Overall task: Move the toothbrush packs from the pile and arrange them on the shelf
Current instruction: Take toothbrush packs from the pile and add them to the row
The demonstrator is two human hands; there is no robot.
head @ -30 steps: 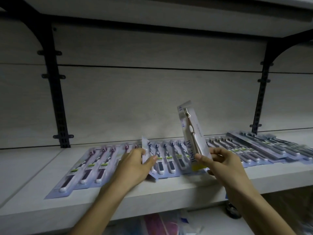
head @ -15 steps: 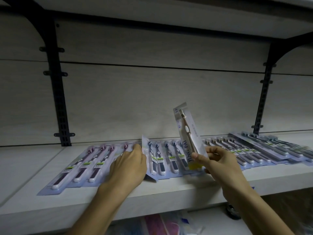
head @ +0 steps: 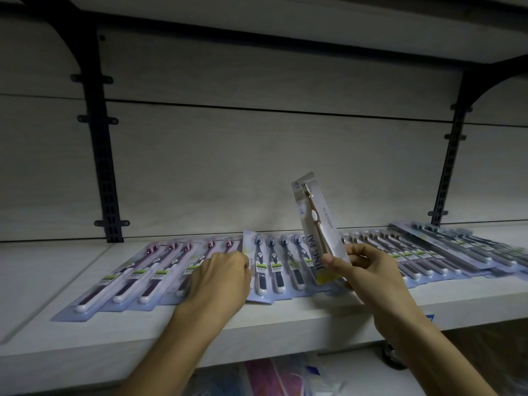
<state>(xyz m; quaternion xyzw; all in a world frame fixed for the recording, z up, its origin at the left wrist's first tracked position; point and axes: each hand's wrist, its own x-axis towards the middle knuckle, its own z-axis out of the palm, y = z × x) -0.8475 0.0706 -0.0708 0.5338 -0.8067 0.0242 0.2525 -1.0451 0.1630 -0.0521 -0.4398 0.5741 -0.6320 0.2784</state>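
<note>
A pale wood-grain back panel (head: 257,155) is seen, crossed by a dark horizontal seam. Two black slotted uprights are fixed to the panel: the left upright (head: 104,155) and the right upright (head: 451,167), each topped by a curved black bracket carrying an upper board (head: 285,27). Below the panel, pink and blue wrapped goods (head: 271,375) are partly seen, blurred, and a dark round object (head: 393,357) lies towards the right.

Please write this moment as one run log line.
right hand: holds single toothbrush pack upright | left hand: rests on pink-brush packs | shelf: packs in row
</note>
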